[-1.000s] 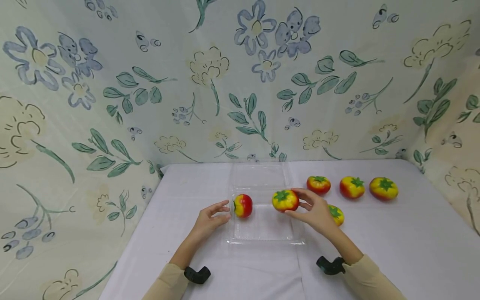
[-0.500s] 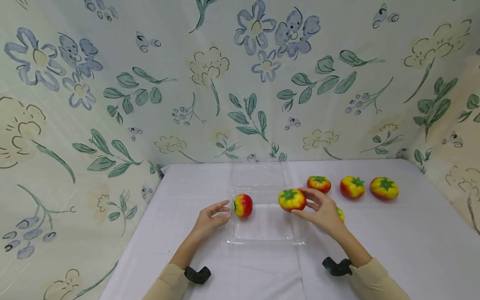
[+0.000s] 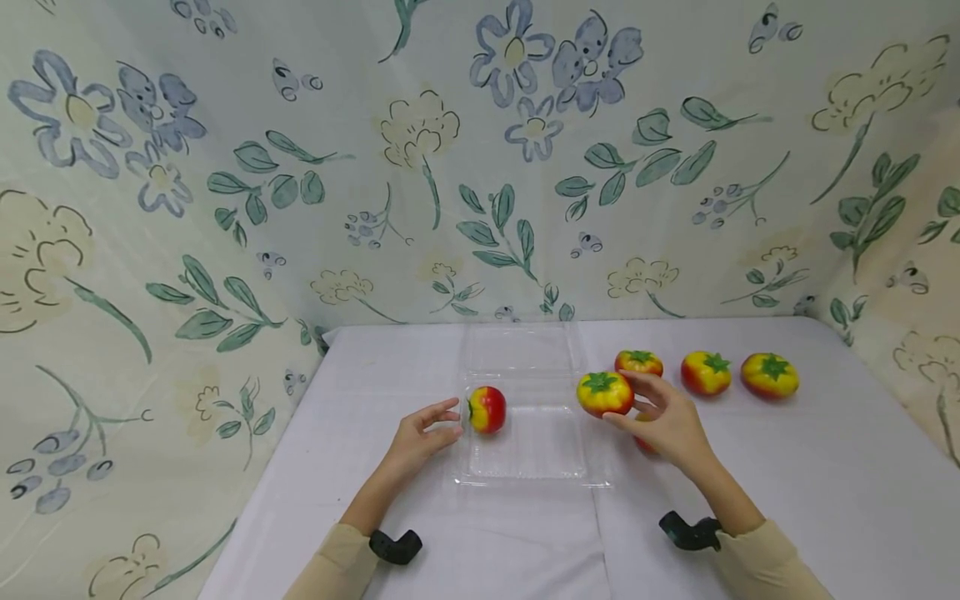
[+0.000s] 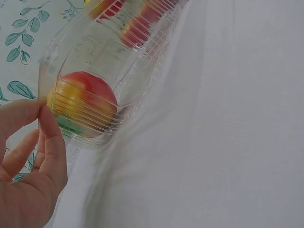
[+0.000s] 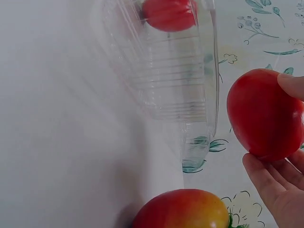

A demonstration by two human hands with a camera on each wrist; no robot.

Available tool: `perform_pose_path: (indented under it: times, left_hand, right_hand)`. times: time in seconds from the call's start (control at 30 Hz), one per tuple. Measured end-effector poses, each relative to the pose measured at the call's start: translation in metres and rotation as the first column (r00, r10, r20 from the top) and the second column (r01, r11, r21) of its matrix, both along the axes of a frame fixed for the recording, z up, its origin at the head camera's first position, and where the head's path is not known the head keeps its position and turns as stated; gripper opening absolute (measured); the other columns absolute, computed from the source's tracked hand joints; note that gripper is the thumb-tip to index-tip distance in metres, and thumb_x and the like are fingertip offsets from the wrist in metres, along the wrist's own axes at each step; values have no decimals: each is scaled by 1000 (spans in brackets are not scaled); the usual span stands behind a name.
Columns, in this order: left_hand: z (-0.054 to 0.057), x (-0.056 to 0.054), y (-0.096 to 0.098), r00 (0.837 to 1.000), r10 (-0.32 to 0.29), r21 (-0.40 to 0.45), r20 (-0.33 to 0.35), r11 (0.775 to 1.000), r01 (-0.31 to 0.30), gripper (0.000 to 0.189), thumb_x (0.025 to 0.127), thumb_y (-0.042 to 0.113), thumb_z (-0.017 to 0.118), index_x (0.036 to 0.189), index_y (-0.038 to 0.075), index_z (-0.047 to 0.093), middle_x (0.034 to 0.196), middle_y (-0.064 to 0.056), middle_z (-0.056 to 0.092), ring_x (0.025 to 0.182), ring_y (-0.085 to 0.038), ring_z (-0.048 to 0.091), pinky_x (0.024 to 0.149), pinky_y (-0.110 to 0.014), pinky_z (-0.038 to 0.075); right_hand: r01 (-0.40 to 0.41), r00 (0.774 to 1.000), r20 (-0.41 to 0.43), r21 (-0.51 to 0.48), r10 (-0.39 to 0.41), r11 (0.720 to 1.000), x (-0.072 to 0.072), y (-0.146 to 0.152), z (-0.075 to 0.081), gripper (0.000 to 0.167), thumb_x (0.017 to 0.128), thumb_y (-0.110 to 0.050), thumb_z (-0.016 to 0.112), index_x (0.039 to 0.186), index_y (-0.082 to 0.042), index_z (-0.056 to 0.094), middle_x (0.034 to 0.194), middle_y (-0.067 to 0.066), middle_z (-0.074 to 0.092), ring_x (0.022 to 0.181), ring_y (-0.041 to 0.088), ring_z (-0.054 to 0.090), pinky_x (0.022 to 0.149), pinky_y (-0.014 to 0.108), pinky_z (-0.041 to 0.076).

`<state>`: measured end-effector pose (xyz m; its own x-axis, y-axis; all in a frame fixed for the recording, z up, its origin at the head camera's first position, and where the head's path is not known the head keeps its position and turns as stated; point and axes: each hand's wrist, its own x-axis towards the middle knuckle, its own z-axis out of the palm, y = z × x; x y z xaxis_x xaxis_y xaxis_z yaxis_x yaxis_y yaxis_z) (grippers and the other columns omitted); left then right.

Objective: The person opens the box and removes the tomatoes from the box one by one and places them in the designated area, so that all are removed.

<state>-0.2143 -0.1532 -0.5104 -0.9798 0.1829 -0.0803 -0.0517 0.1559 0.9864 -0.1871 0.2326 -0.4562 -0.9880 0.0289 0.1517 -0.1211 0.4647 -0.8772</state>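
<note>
In the head view my left hand (image 3: 416,437) is at the left side of a clear plastic clamshell box (image 3: 528,458). The left wrist view shows its thumb and fingertip pinching the box's rim (image 4: 43,90). One red-and-yellow persimmon (image 3: 489,410) lies on its side inside, near that rim. My right hand (image 3: 675,429) holds another persimmon (image 3: 603,394), green calyx up, above the box's right edge. In the right wrist view the thumb and fingers grip this persimmon (image 5: 263,114), its red side showing.
The box's lid (image 3: 517,346) lies folded back behind it. Right of the box are several persimmons: one (image 3: 638,361) behind my right hand, two farther right (image 3: 705,373), and one (image 3: 647,442) mostly hidden by the hand. A floral curtain (image 3: 480,167) hangs behind the white table.
My right hand has moved right with the held persimmon, from over the box to its right edge, covering more of the persimmon behind it. The left hand has stayed still.
</note>
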Motion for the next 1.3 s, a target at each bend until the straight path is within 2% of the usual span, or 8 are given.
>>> perform_pose_path:
  times: [0.17,0.5,0.73,0.93,1.13,1.2,1.3]
  left_hand:
    - [0,0,0,1000,-4,10,0,1000,4,50,89,11,75,137,8,61,115,-12,65,83,-23,65,81,-22,55]
    - [0,0,1,1000,-5,2,-7,1000,5,49,90,11,74,137,7,60,115,-12,65,81,-23,65,81,-21,55]
    - [2,1,1,1000,-5,-8,-7,1000,4,49,90,12,74,137,7,60,115,-12,66,82,-24,65,81,-22,55]
    - [2,1,0,1000,-7,1,-4,1000,7,50,89,13,75,137,8,60,115,-12,66,83,-24,66,82,-23,56]
    - [1,0,0,1000,-10,5,-2,1000,10,51,89,13,76,138,8,60,116,-12,66,85,-22,66,84,-24,56]
    - [7,3,1,1000,-11,2,3,1000,11,51,90,10,74,138,6,59,116,-13,66,86,-22,66,84,-25,56]
    - [8,3,2,1000,-7,-4,4,1000,8,50,91,8,73,139,5,58,116,-13,65,87,-22,66,84,-25,56]
  right_hand:
    - [28,999,15,-5,-28,1000,1,6,-1,72,81,-28,84,141,-3,52,139,24,51,125,42,52,93,39,48]
    - [29,999,-32,-37,-30,999,2,13,-3,69,82,-24,84,141,-5,53,138,21,52,126,39,51,88,16,49]
    - [49,998,-41,-22,-50,999,2,20,-2,73,82,-27,84,142,-2,50,139,24,51,126,40,51,88,16,48]
    - [66,997,-50,-1,-66,998,3,27,-1,74,83,-28,83,142,2,48,139,25,51,126,41,50,86,8,45]
    - [73,997,-37,-23,-74,997,4,32,-1,76,84,-28,82,142,3,47,141,25,49,127,42,48,85,6,44]
    - [79,997,-23,-26,-80,997,5,35,-1,77,84,-30,82,143,2,46,142,25,48,128,42,48,85,7,44]
    - [91,996,-4,-25,-91,996,6,38,0,79,84,-32,81,145,2,45,143,26,47,129,43,47,87,10,46]
